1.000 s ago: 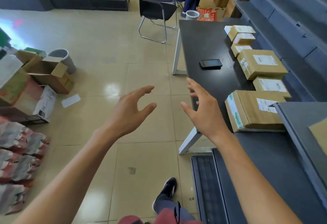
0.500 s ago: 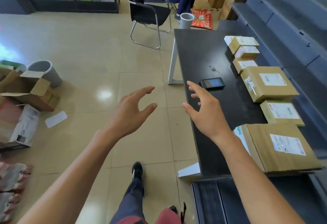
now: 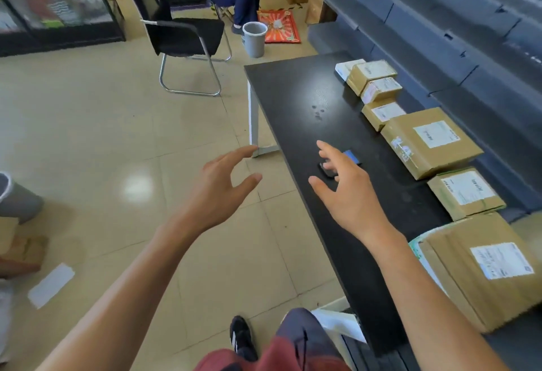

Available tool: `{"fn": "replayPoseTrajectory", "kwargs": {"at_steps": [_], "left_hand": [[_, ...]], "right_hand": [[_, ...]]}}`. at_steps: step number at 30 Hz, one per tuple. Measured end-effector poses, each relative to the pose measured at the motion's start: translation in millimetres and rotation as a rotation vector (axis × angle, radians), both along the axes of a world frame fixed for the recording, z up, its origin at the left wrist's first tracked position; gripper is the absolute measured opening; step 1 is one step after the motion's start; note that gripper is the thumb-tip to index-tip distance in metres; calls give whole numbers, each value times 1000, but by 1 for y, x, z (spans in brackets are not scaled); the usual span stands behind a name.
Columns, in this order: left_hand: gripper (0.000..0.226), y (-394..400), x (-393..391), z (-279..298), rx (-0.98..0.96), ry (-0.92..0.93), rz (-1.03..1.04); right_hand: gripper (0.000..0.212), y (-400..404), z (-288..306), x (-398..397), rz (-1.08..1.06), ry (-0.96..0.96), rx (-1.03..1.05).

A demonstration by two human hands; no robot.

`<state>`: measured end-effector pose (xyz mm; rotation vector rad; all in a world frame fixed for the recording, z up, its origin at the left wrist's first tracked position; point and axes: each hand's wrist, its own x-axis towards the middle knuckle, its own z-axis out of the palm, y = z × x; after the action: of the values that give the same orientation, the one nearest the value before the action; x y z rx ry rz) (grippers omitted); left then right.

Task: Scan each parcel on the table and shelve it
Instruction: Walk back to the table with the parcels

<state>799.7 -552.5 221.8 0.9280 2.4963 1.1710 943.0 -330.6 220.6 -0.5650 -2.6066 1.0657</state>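
Reaching forward over the black table, the right hand was spread wide and empty, its fingertips above the dark handheld scanner, which lay just beyond the palm; whether they touched it I could not tell. The left hand hung level with it over the floor, fingers loosely curled apart, holding nothing. To the right of the right hand, parcels ran in a row along the table's shelf-side edge, labels up, probably for easy scanning: nearest a big box, then a smaller box, a broad box, and little boxes farthest off. Beyond them rose the grey shelves.
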Motion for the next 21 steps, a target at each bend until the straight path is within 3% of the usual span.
{"fn": "replayPoseTrajectory", "kwargs": {"at_steps": [13,21], "left_hand": [[51,186,-114,-17,-84,16,-304],[52,278,-147,-43,-137,-11,-499]], "right_hand": [[63,139,-27,-68,-248,-50,-31],[63,180,-55,-80,-439,-142,-77]]}}
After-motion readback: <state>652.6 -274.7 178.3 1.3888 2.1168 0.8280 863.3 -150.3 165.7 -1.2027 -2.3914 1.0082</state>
